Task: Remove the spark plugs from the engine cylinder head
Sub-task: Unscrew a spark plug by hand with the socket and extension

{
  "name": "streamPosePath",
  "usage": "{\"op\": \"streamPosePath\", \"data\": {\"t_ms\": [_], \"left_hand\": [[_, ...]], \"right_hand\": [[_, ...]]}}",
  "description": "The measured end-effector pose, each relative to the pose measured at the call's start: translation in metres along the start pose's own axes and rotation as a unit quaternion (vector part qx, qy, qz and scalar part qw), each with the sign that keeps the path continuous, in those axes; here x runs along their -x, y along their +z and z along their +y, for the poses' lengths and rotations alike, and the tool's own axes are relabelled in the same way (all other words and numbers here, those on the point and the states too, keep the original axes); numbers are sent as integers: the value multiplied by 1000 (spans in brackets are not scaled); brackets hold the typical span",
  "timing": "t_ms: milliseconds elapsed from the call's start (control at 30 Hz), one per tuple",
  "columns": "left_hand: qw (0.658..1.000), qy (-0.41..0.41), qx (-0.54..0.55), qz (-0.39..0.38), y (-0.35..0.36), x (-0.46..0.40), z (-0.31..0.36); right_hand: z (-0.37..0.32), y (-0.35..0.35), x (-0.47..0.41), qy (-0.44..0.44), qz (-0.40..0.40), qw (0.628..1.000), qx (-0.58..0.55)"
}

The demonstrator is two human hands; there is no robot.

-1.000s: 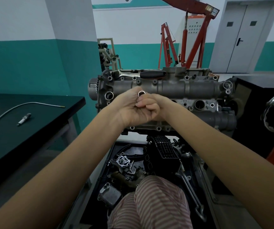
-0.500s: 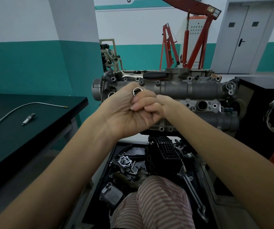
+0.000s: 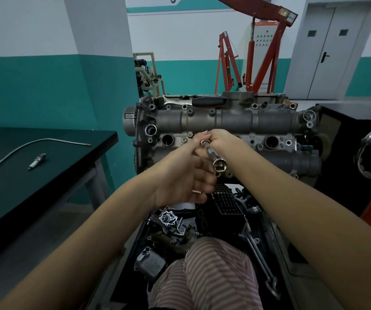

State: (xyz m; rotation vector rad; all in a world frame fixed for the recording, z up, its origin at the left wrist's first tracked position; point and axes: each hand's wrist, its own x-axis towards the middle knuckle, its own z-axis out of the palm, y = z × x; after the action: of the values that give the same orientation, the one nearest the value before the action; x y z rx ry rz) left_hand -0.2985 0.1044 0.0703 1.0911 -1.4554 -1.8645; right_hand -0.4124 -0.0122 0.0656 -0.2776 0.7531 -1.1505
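The grey engine cylinder head (image 3: pixel 229 119) stands upright on a stand in front of me, with open plug wells (image 3: pixel 167 139) at its left and right. A long chrome spark plug socket (image 3: pixel 213 157) is out of the head and tilted, its wide hex opening facing me. My right hand (image 3: pixel 221 139) grips its far narrow end. My left hand (image 3: pixel 182 175) pinches that same end with thumb and forefinger, its other fingers curled loosely below the tool. Whether a plug sits inside the socket is hidden. One loose spark plug (image 3: pixel 37 161) lies on the black table (image 3: pixel 72 175) at left.
A bent metal tube (image 3: pixel 45 142) lies on the black table. A black-handled ratchet (image 3: pixel 209 101) rests on top of the head. Below the engine a tray (image 3: pixel 276 247) holds several engine parts and a wrench (image 3: pixel 260 260). A red engine hoist (image 3: pixel 258 52) stands behind, a black cabinet (image 3: pixel 354 135) at right.
Both hands were clasped around the socket in the head. The socket has since come out of its well and swung over, wide end toward me, and my left hand's lower fingers have loosened.
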Motion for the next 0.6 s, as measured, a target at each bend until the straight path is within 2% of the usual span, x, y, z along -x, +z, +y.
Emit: {"op": "streamPosePath", "data": {"t_ms": [33,100,167,433,600], "left_hand": [[999,-4,-20,51,-6,-10,0],[991,4,-18,130,-17,-30,3],[986,5,-6,169,-24,-49,9],[982,-21,-98,157,-32,-74,23],[976,57,67,200,-34,-82,32]], "right_hand": [[1,3,0,7,17,1000,11],[3,7,2,14,5,999,-36],[8,9,7,33,14,998,-47],[7,4,22,64,-33,997,2],[13,11,31,38,-82,993,79]]}}
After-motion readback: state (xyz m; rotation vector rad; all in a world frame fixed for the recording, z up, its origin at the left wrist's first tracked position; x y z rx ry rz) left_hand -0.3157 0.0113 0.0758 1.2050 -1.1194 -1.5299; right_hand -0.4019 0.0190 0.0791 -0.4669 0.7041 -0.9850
